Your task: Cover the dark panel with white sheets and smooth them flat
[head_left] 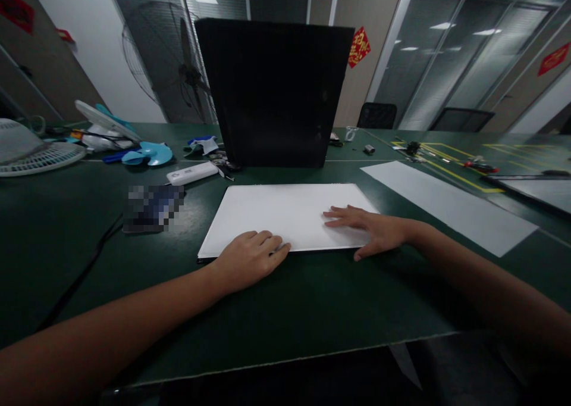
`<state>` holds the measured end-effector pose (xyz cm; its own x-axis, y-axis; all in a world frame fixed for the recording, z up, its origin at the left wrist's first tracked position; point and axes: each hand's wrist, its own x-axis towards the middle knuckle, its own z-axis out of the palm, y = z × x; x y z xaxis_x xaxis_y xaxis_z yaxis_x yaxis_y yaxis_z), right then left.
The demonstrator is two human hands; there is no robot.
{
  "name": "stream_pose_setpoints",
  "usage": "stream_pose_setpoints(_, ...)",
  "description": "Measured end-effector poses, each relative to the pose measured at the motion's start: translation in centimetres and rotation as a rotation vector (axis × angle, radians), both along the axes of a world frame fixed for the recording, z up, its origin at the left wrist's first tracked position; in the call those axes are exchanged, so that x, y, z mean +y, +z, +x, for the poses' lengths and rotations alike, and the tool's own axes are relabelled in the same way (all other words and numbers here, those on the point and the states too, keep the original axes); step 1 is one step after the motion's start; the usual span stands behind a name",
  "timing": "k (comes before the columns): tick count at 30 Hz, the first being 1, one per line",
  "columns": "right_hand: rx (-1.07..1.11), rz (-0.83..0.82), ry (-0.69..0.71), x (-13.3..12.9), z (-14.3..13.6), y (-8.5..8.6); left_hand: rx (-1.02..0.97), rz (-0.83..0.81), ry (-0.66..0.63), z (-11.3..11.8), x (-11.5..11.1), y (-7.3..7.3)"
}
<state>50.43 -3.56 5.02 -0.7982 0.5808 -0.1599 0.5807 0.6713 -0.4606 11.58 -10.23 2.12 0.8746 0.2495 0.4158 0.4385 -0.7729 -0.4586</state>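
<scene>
Directly before me lies a flat rectangular panel (285, 200) with a white top and a thin dark edge beneath it. At its near left edge, my left hand (252, 257) rests with bent fingers held together and the thumb pointing right along the edge. What those fingers hold, if anything, is hidden. My right hand (368, 227) lies over the panel's right part, fingers spread on the white surface and thumb beyond the near edge. A large white sheet (446, 203) lies to the right, apart from the panel.
A big black upright panel (276, 90) stands behind. Left are a phone-like pixelated object (154, 208), a white stick-shaped device (193, 173), blue fan blades (149, 154) and a white fan grille (44, 158). Another framed panel (539, 190) lies far right on the green table (312, 311).
</scene>
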Motion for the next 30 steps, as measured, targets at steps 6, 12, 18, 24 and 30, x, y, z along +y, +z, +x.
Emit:
stream_pose_setpoints(6,0.021,-0.047,-0.06,0.5,0.8,0.0,0.001,0.002,-0.045,0.0,-0.1,0.2)
stream_pose_setpoints(12,0.167,-0.023,-0.117,2.4,3.1,-0.3,0.015,0.014,-0.033,0.0,-0.1,0.2)
stream_pose_setpoints(18,-0.06,0.64,-0.833,7.4,12.8,-3.2,0.012,0.031,-0.047,0.0,0.1,0.1)
stream_pose_setpoints(24,-0.427,0.335,-1.254,9.3,21.2,-5.6,0.004,0.05,-0.065,-0.1,0.2,-0.1)
stream_pose_setpoints(30,-0.432,0.322,-1.215,10.2,21.6,-5.7,0.013,0.041,-0.048,0.0,0.0,0.1)
